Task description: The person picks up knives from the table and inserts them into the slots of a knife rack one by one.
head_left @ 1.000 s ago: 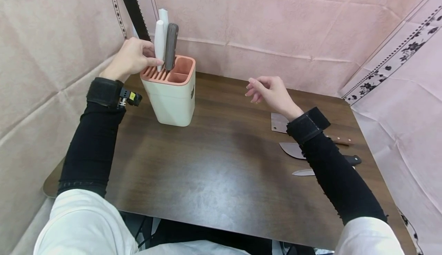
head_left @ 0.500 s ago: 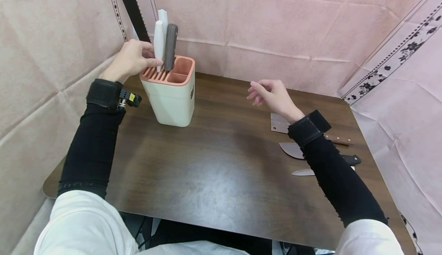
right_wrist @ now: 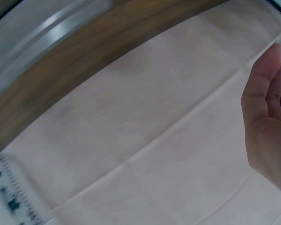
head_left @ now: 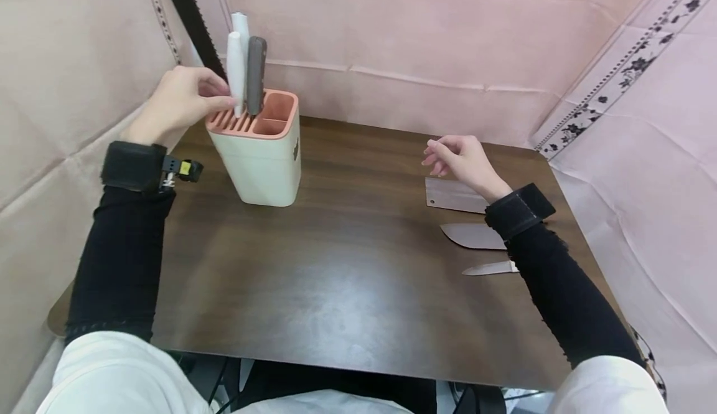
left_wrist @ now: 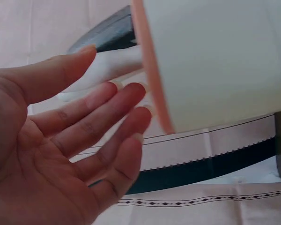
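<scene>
A pale green knife block (head_left: 254, 171) with a coral slotted top stands at the back left of the table. Two white-handled knives (head_left: 236, 68) and a grey-handled knife (head_left: 256, 71) stand upright in its slots. Beside the front white handle is my left hand (head_left: 182, 96), its thumb tip right at the handle. In the left wrist view its fingers (left_wrist: 105, 122) are loosely spread near the block's rim, with nothing gripped. My right hand (head_left: 462, 159) hovers with relaxed fingers over a cleaver (head_left: 454, 196), holding nothing.
A broad-bladed knife (head_left: 473, 236) and a small knife (head_left: 493, 268) lie in front of the cleaver, their handles hidden behind the right forearm. Pink cloth (head_left: 403, 34) hangs behind the wooden table (head_left: 313, 277). A black toothed strip (head_left: 193, 18) runs behind the block.
The head view has shifted, so the block and knives appear farther left. My right hand has moved right, and my left hand has drawn slightly left from the white handle.
</scene>
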The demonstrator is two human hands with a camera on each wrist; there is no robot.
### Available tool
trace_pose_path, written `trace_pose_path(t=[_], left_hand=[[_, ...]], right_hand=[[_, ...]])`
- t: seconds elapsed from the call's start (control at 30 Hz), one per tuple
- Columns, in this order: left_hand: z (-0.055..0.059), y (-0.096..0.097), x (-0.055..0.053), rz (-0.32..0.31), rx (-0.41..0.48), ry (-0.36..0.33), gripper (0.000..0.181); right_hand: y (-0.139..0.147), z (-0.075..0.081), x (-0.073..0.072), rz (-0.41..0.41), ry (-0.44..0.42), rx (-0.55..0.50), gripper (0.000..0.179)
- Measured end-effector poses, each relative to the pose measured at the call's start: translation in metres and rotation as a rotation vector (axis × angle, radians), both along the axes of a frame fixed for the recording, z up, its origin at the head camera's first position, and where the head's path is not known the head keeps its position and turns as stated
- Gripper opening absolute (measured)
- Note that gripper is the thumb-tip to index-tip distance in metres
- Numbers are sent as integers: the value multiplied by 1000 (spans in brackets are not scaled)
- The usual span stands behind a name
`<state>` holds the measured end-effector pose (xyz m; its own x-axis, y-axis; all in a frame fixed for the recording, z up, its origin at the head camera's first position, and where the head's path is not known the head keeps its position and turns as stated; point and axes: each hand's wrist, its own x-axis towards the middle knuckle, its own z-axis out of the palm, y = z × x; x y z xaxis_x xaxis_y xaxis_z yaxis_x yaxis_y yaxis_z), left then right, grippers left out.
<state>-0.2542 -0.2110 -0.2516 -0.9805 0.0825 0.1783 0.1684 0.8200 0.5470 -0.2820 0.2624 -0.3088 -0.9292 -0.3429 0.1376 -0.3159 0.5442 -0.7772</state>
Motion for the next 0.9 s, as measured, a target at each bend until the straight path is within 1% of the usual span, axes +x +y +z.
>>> trace_pose_path(t=[0.07,0.17,0.27,0.37,0.47,0.53,0.63,0.8,0.9], left_hand=[[2,-9,12,27,-4,7,46],[7,-19,28,60,-10,16,46],[11,-26,43,86,-23,25,46],[14,-32,57,104,-28,29,45],[16,-38,68,112,-35,47,41],[17,-40,72,116,-39,64,37],[20,-40,76,118,-49,74,34],[23,-36,78,94,-55,55,33],[24,-35,77,83,-54,43,33]], right_hand=[[10,-7,-9,-15,35,91,30],[27,-15,-18,-40,82,271,29],[48,-24,-25,-59,98,432,29],[66,-33,-30,-78,42,513,32],[82,-43,-36,-97,-16,545,33],[92,-51,-42,-119,-31,560,33],[107,-64,-49,-149,-1,595,33],[127,-86,-57,-208,74,686,40],[134,-96,-57,-243,87,730,46]])
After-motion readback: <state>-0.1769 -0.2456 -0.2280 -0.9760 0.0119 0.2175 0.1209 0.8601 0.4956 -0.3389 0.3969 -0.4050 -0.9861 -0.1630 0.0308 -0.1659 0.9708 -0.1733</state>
